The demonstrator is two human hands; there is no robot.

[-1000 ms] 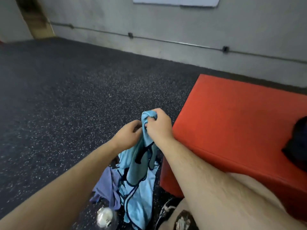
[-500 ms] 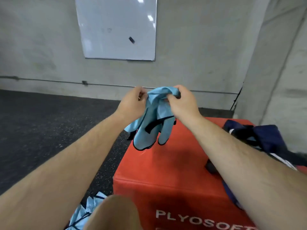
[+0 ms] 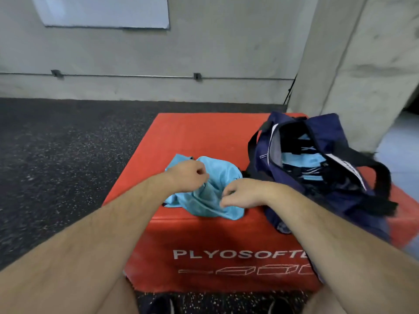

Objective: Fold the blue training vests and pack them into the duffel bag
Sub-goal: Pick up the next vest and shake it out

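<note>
**Item 1: vest** (image 3: 217, 175). Light blue, thin mesh-like cloth with a slight sheen and a narrow dark trim showing at its edges. It is unfolded and lies as a soft, rumpled heap on the near half of the box top. Its long axis runs diagonally from far left to near right, and its near-right end reaches the front edge of the box.

**Item 2: left hand** (image 3: 187, 175). It rests on the far-left part of the vest, knuckles up. The fingers are curled together, pinching a raised fold of cloth.

**Item 3: right hand** (image 3: 240, 192). It rests on the near-right part of the vest, with the fingers (image 3: 226, 196) bent down and closed on the fabric.

**Item 4: duffel bag** (image 3: 324, 130). Navy woven fabric, slack and slumped, with broad black webbing straps (image 3: 371, 166) and a white panel on its flap. It sits on the right side of the box top, just beside the vest. Its mouth gapes open upward, and its length runs from far left to near right.

**Item 5: packed vests** (image 3: 301, 158). Light blue layers with dark trim, lying flat inside the open bag.

**Item 6: box** (image 3: 204, 132). A red rectangular block with a faintly textured skin and soft edges. White lettering (image 3: 238, 254) and outline diagrams mark its front face.

**Surroundings.** The floor (image 3: 68, 155) is dark rubber with pale speckles. The wall (image 3: 226, 53) is grey concrete. It carries a whiteboard (image 3: 102, 10) and a thin horizontal conduit (image 3: 127, 75) held by clips. A concrete pillar (image 3: 362, 64) stands behind the bag.
</note>
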